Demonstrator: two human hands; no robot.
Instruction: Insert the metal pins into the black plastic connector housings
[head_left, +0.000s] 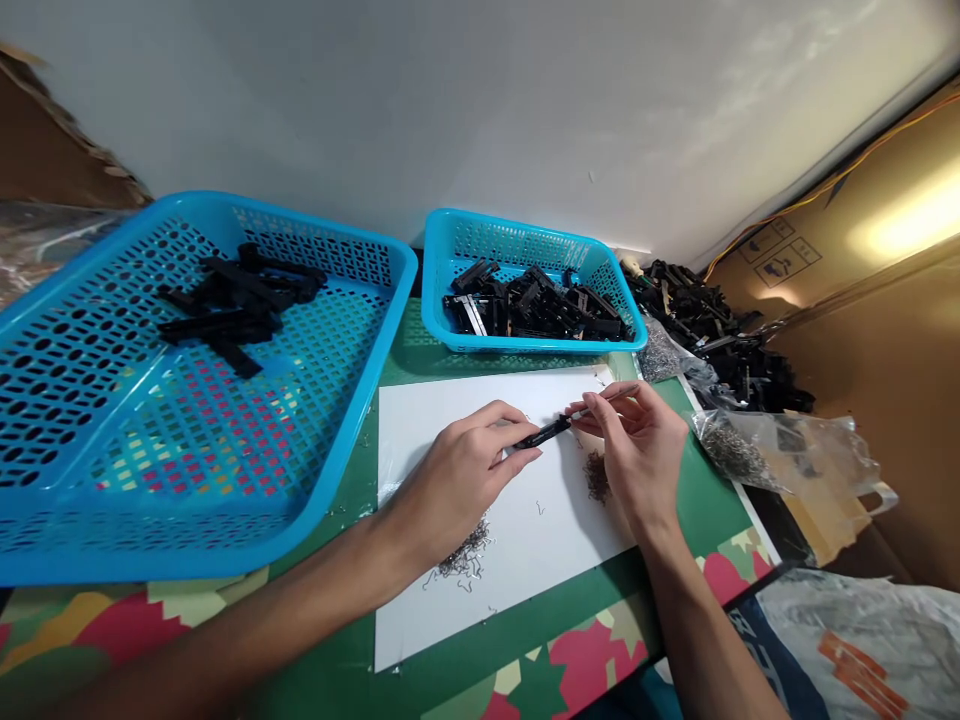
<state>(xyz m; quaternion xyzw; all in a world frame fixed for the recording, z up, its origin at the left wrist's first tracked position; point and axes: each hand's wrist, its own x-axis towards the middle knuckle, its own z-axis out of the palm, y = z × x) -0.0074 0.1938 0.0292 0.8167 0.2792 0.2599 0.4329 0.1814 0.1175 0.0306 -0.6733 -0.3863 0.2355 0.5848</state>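
Note:
Between the thumb and fingers of my left hand [480, 450] is a narrow black plastic part [546, 432], held above a white sheet [517, 560]. At its far right end, my right hand [637, 440] pinches with thumb and fingertips; whatever those fingers hold is too small to name. A heap of small bent metal wires [469, 552] lies under my left forearm. A smaller brownish pile of little springs or wires [598, 476] sits beside my right hand, and one loose wire [540, 508] rests between the piles.
On the left stands a large blue basket [330, 500] with several black parts [240, 295]. A smaller blue basket [525, 345] behind the sheet holds many more. Black parts [720, 330] are heaped at right, near plastic bags of metal bits [731, 450]. Cardboard [885, 370] borders the right side.

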